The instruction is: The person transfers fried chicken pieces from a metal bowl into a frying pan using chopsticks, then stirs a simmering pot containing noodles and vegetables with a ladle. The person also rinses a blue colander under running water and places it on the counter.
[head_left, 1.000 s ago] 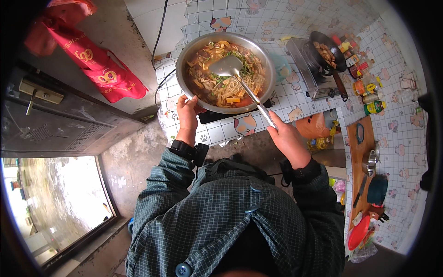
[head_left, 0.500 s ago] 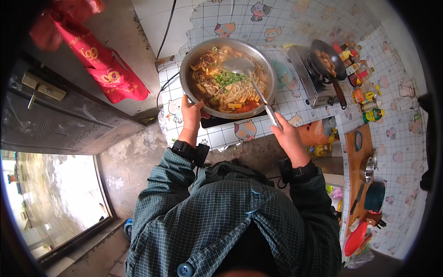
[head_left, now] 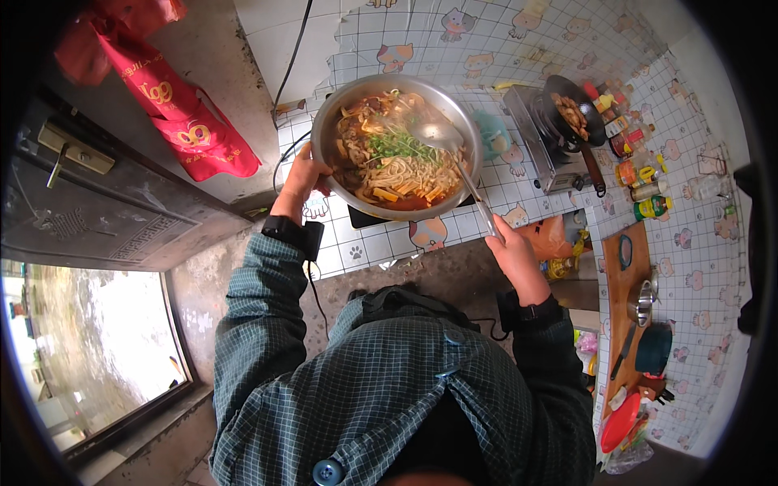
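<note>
A wide steel basin (head_left: 322,138) of noodle soup stands on a black cooktop (head_left: 369,219). Chopped greens (head_left: 395,148) lie over the pale noodles (head_left: 405,176), with orange-yellow strips and reddish broth around them. My left hand (head_left: 304,180) is closed on the basin's left rim. Holding the grey handle of a metal ladle (head_left: 440,135), my right hand (head_left: 515,256) stays outside the near right rim. The ladle's bowl rests at the soup surface in the right part of the basin, beside the greens.
Right of the basin, a gas stove (head_left: 539,146) carries a dark wok (head_left: 594,121) with browned food. Bottles (head_left: 640,170) line the wall behind it. A wooden board (head_left: 628,275) with a knife and steel bowls lies farther right. A metal door (head_left: 113,211) stands at left.
My left hand has slid left and up along the rim, from the near left to the left side. The ladle's bowl has shifted right and slightly nearer. My right hand is a little lower.
</note>
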The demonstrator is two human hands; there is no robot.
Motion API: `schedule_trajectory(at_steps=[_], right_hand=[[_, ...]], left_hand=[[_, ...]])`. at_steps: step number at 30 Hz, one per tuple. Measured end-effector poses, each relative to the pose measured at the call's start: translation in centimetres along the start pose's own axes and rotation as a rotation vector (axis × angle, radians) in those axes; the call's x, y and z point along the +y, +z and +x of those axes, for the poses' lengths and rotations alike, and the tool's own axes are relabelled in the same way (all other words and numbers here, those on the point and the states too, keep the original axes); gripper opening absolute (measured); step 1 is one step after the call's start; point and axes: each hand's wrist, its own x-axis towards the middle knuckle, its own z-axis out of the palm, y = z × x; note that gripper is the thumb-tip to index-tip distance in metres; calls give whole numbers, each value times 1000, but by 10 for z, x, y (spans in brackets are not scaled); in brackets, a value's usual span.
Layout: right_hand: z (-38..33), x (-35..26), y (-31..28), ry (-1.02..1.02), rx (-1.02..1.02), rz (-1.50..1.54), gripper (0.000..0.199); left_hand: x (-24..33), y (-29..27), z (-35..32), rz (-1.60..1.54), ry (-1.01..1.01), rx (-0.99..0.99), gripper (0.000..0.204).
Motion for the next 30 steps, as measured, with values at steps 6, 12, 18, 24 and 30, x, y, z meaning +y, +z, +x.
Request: schedule_trajectory(at_steps=[6,12,18,24,30], right_hand=[[-20,-6,-6,64,6,-13,49],[-25,-4,-3,73,9,-33,50],[-29,-5,2,123,15,-18,50],[-30,-4,3,125,11,-23,51],[-33,9,6,39,74,29,50]], left_hand=[[-2,1,14,-63,44,-40,55],[-57,48,-25,-375,84,338,41],[-57,120,-93,-708,-114,40,24],[-58,121,-88,-702,-67,9,20],[-54,119,-87,-673,-42,45,21]])
